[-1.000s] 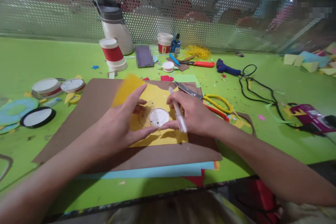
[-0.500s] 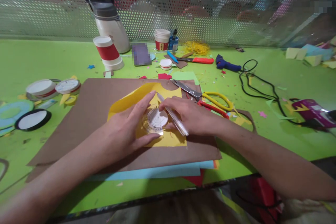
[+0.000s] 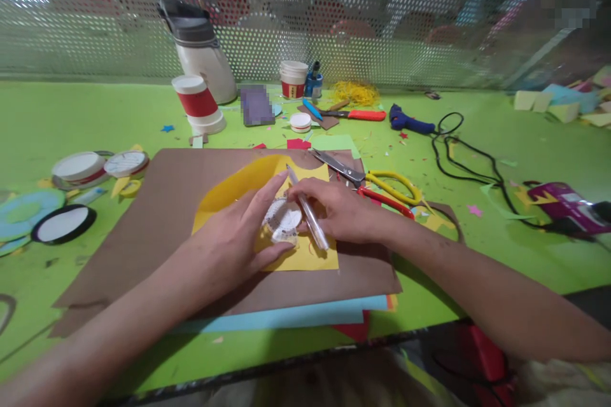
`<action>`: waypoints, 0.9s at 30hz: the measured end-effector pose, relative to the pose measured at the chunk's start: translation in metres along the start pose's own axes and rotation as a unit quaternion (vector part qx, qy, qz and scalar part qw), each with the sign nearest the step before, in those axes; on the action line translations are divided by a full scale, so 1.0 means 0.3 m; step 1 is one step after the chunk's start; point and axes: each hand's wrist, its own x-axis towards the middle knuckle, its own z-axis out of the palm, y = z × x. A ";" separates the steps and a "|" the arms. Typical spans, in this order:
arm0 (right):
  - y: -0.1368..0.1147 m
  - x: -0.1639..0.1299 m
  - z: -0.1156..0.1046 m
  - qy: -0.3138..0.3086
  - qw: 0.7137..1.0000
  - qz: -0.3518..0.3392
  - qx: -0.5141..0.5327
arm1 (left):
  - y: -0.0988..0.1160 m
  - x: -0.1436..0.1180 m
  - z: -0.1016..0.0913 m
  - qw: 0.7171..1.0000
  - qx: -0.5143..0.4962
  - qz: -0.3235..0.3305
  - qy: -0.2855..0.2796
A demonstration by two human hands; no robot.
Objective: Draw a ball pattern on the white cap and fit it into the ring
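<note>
A sheet of yellow paper lies on brown cardboard, its left side curling up. On the paper sits a clear protractor with a round white area. My left hand rests over the paper's left part, index finger and thumb spread around the protractor; its other fingers are mostly hidden. Between the fingers of my right hand is a clear-barrelled pen, its tip near the paper's upper part, by my left index fingertip. Scissors with yellow and red handles lie just beyond my right hand.
Behind are a white jug, a red-and-white cup, a red-handled cutter and a blue glue gun with a black cord. Round lids stand left; a purple box is right. A perforated metal screen borders the table.
The pen has tilted a little more upright, its rear end shifting left. My left hand is slightly farther right over the protractor. The whole view has shifted slightly.
</note>
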 end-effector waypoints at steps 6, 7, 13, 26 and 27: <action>0.018 -0.007 -0.032 0.031 0.998 0.024 0.045 | 0.009 0.007 -0.005 1.000 0.002 -0.010 -0.012; 0.020 -0.006 -0.037 0.050 0.997 0.014 0.050 | 0.011 0.007 -0.006 1.000 0.002 -0.011 -0.011; 0.003 -0.004 -0.039 0.179 0.966 -0.067 0.173 | 0.016 0.006 -0.007 1.000 0.004 -0.008 -0.010; -0.079 -0.035 -0.012 0.245 0.962 -0.036 0.116 | 0.014 0.000 0.009 0.999 0.004 -0.041 -0.002; -0.077 -0.034 -0.011 0.243 0.963 -0.035 0.113 | 0.015 0.000 0.012 0.999 0.004 -0.046 -0.002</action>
